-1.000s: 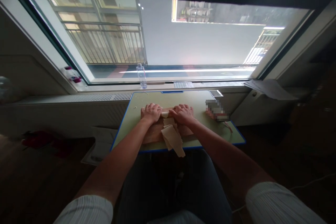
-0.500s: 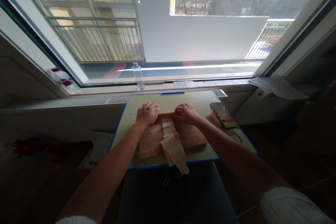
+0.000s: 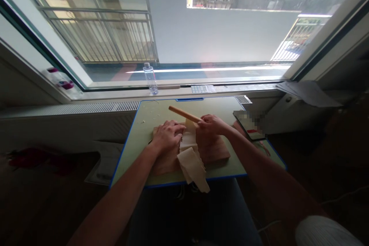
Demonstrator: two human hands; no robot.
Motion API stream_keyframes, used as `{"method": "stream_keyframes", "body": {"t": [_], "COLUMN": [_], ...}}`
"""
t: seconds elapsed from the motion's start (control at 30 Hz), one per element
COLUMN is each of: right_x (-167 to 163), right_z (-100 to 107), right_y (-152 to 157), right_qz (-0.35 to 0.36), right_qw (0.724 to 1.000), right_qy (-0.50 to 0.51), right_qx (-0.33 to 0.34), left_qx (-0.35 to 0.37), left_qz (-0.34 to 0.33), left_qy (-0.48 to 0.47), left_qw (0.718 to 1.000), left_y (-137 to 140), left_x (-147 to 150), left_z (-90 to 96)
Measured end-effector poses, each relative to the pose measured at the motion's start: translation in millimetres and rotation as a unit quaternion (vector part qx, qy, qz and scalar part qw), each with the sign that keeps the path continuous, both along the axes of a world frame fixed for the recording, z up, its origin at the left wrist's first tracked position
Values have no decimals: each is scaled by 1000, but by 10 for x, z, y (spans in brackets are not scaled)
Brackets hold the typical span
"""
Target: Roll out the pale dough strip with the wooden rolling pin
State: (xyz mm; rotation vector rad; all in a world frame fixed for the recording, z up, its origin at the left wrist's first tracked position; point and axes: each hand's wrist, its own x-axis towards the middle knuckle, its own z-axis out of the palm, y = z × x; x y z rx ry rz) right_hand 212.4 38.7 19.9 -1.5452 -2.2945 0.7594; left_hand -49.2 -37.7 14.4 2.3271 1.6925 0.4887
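Observation:
My right hand [image 3: 215,125] is closed round the right end of a wooden rolling pin [image 3: 184,113]. The pin is raised and slants up to the left, its other end free. A long strip of pale dough [image 3: 188,142] runs down the middle of a wooden cutting board [image 3: 215,150]. Its near part is folded over and hangs past the table's front edge. My left hand [image 3: 167,134] rests on the board, fingers stretched toward the strip's left edge with the tips at it.
The board lies on a small green table [image 3: 135,142] with a blue rim. A partly blurred flat object [image 3: 249,125] lies at its right side. On the windowsill stand a clear bottle [image 3: 150,79] and a bottle with a purple cap [image 3: 62,80]. Papers [image 3: 307,93] lie to the right.
My left hand has let go of the rolling pin and moved down beside the dough. My right hand has lifted the pin, which now slants. The view has tilted slightly.

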Motion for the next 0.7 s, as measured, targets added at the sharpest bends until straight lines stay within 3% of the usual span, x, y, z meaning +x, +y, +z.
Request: {"method": "stream_keyframes", "body": {"t": [0.13,0.23,0.37,0.5,0.7], "right_x": [72,147,153,65,-42], "right_z": [50,65,11,-87,-185], "right_y": [8,-8,-170,-425,-694], "right_qz": [-45,-50,-53,-25,-12], "right_qw": [997,998,995,970,946], "right_qy": [23,15,-8,-71,-114], "right_qx": [-51,-28,88,230,304], "left_qx": [-30,-40,-32,-20,-29], "left_qz": [-4,-14,-21,-17,-1], "left_qy": [-40,-79,-104,-124,-163], "left_qw": [999,996,994,992,986], "left_y": [24,12,-15,-83,-301], "left_x": [37,53,86,112,112], "left_z": [-44,-61,-57,-40,18]}}
